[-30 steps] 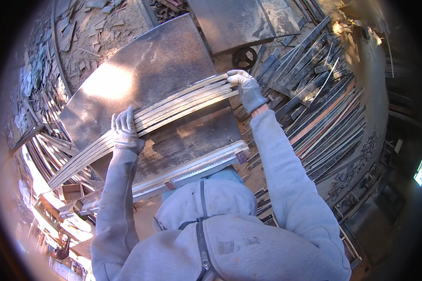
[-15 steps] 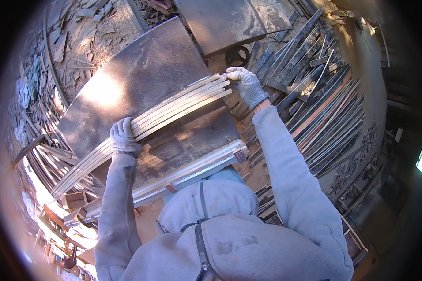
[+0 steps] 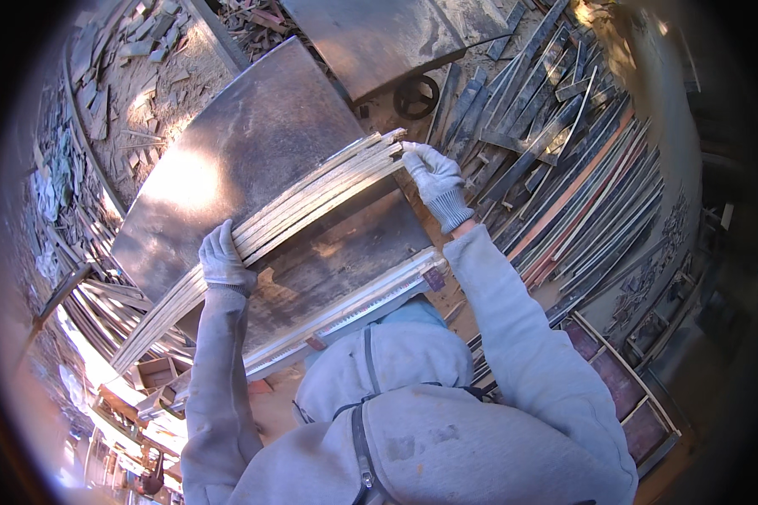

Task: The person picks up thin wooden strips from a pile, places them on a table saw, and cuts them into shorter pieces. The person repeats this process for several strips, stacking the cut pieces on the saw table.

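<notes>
A bundle of several long, pale wooden strips lies slantwise across the dark, worn metal table of a machine. My gloved left hand grips the bundle left of its middle, its fingers laid over the strips. At the far right end, the gloved fingers of my right hand are bent and closed at the strip ends; the palm side is hidden. The ends there are slightly uneven. Closer to my body, a pale rail with a marked scale runs along the table's near side.
A second metal table stands beyond, with a dark handwheel beside it. Long dark wooden slats are heaped at the right. Scrap wood and sawdust cover the floor at the far left. A divided tray lies at the lower right.
My right hand has shifted slightly down along the strip ends, from the top corner to the lower ones. The left hand keeps its hold. The whole view has turned a little.
</notes>
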Motion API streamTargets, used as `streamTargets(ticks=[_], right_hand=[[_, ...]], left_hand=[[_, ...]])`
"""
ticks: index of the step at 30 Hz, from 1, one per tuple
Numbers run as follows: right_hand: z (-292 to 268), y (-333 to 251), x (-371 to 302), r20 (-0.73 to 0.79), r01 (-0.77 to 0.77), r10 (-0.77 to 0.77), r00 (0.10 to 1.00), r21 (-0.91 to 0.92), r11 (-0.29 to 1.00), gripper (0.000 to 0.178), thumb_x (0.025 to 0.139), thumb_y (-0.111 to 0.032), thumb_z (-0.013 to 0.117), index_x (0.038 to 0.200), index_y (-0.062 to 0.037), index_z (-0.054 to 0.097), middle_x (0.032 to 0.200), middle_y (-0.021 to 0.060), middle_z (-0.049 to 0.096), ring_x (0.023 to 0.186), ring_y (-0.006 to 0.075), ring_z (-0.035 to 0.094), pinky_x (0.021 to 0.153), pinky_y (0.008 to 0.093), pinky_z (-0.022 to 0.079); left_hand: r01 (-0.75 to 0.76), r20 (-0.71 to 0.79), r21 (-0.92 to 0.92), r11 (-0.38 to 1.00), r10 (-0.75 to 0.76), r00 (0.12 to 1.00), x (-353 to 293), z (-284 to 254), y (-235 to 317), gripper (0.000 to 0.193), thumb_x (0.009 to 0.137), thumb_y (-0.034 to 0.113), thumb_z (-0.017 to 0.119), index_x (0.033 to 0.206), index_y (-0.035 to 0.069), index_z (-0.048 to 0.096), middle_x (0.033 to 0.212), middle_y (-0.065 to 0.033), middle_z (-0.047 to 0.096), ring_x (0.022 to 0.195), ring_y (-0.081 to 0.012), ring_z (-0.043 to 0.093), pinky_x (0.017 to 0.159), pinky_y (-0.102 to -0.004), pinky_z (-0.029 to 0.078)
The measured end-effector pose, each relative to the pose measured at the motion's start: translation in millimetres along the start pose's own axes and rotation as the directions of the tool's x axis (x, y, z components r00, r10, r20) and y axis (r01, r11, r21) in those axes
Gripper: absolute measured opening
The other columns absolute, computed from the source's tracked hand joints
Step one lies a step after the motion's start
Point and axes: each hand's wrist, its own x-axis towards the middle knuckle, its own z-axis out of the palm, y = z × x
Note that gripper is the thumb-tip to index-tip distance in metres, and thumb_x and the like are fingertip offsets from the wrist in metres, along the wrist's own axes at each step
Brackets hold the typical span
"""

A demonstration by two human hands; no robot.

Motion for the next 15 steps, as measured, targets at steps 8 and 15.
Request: streamTargets(ticks=[8, 15], right_hand=[[-13, -11, 14, 0.203, 0.414, -0.361, 0.91, -0.45, 0.791, 0.026, 0.105, -0.017, 0.069, 0.124, -0.0009, 0.075, 0.121, 0.0156, 0.075, 0.113, 0.0309, 0.072, 0.099, 0.0389, 0.057], [-2, -28, 18, 0.299, 0.501, -0.403, 0.865, -0.557, 0.663, 0.023, 0.098, -0.024, 0.072, 0.114, -0.0083, 0.075, 0.112, 0.0152, 0.074, 0.109, 0.0366, 0.07, 0.096, 0.0445, 0.057]], left_hand=[[-0.044, -0.035, 0.009, 0.999, 0.044, 0.998, 3, -1, 1, 0.125, 0.059, 0.035, 0.097, 0.16, 0.003, 0.032, 0.141, -0.019, 0.054, 0.132, -0.0412, 0.053, 0.118, -0.0584, 0.037], [-0.064, -0.038, 0.0, 0.998, 0.064, 0.997, 2, -2, 1, 0.137, 0.054, 0.048, 0.101, 0.161, 0.003, 0.029, 0.144, -0.0195, 0.051, 0.135, -0.0414, 0.051, 0.122, -0.0623, 0.033]])
